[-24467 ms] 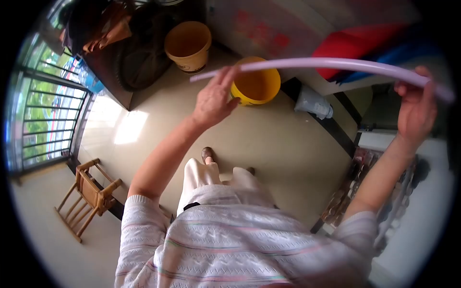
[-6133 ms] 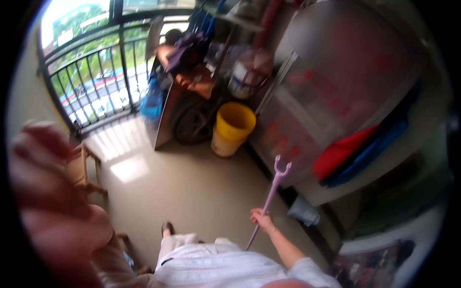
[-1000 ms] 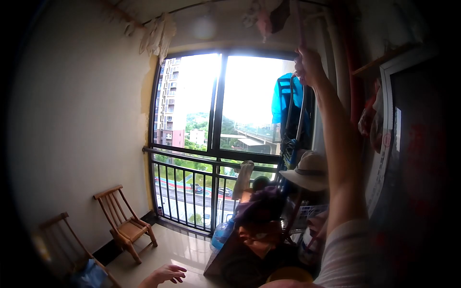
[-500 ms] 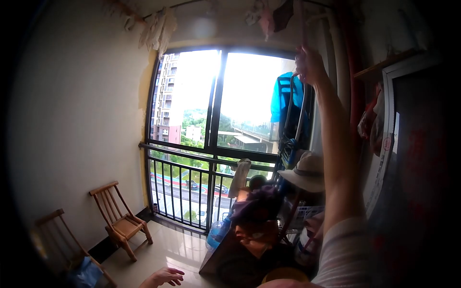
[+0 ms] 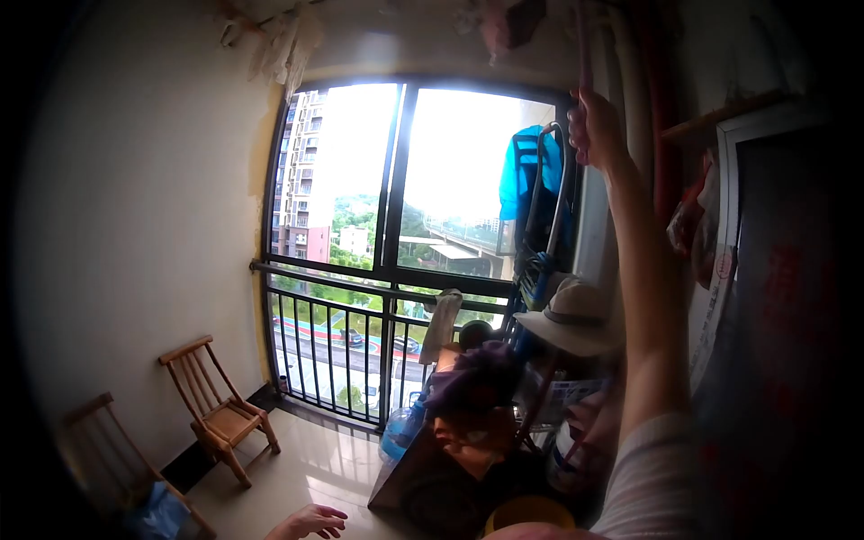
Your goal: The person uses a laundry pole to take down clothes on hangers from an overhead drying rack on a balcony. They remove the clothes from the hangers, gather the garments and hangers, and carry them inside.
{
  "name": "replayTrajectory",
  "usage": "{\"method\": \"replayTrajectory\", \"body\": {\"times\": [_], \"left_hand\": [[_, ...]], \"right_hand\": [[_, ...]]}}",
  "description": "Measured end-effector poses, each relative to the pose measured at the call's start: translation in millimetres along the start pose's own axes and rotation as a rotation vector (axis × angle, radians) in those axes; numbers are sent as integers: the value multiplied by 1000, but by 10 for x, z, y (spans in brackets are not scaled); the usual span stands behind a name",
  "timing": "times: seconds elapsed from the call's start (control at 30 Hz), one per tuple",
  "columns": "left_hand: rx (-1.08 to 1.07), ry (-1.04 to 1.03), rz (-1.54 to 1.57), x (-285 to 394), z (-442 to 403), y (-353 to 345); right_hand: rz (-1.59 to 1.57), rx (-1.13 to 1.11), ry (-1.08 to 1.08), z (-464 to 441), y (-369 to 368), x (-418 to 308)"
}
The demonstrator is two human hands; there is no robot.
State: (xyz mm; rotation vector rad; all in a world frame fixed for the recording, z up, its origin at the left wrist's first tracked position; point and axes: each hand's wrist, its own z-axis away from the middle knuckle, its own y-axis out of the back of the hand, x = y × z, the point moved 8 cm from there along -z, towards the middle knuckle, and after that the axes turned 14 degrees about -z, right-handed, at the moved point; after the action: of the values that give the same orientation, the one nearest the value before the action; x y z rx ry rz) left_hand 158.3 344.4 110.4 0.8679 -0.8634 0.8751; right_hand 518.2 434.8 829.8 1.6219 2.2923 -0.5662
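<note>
My right hand (image 5: 598, 133) is raised at the upper right, its fingers wrapped round a thin pinkish-purple pole (image 5: 583, 45). The pole runs upright to the top edge, where its end is out of view. A bright blue cloth item (image 5: 522, 175) hangs just left of and below this hand. Dim clothes (image 5: 508, 27) hang near the ceiling, left of the pole. Low at the bottom edge, my left hand (image 5: 315, 521) is held over the floor with its fingers apart and nothing in them.
Two wooden chairs (image 5: 229, 423) (image 5: 112, 450) stand at the left wall, the nearer with a blue bag (image 5: 162, 515). A barred window (image 5: 333, 360) is ahead. At right are a pale hat (image 5: 571, 315), piled cloths (image 5: 477, 373), a blue water bottle (image 5: 396, 435) and a yellow bucket (image 5: 531, 513).
Since half a second ago, my right hand has shifted slightly right with the pole, and the room has slid slightly left in view. Much earlier, both hands were lower and the pole lay across the view.
</note>
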Motion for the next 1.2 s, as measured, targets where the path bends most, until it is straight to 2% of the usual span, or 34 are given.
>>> {"method": "replayTrajectory", "body": {"times": [0.07,0.17,0.23,0.27,0.3,0.37,0.47,0.53,0.63,0.83,0.97,1.2], "left_hand": [[-50,73,-29,-208,-258,11],[-35,35,22,6,-338,-51],[18,-210,277,409,-546,-84],[-48,-193,356,835,-722,-257],[-127,-274,461,1324,-726,-544],[-528,-429,465,2009,-930,-1413],[-791,-529,280,2530,-515,-2290],[-850,-603,113,2491,-477,-2526],[-734,-501,-29,2298,-735,-2470],[-765,-479,-5,2049,-869,-2529],[-702,-444,-1,1830,-950,-2487],[-739,-345,59,1219,-1209,-2290]], "right_hand": [[8,8,-24,45,-26,-65],[-36,9,-26,121,-2,-75],[-75,-15,-43,257,85,64],[-99,-51,-32,195,200,167],[-86,-59,-36,223,246,231],[-116,-87,4,190,305,275],[3,-35,-44,42,374,-47],[62,26,7,-30,429,-380],[94,-1,30,-206,504,-723],[104,-6,3,-391,510,-1030],[14,-67,-21,-377,564,-1039],[-114,-181,-84,145,934,-790]]}}
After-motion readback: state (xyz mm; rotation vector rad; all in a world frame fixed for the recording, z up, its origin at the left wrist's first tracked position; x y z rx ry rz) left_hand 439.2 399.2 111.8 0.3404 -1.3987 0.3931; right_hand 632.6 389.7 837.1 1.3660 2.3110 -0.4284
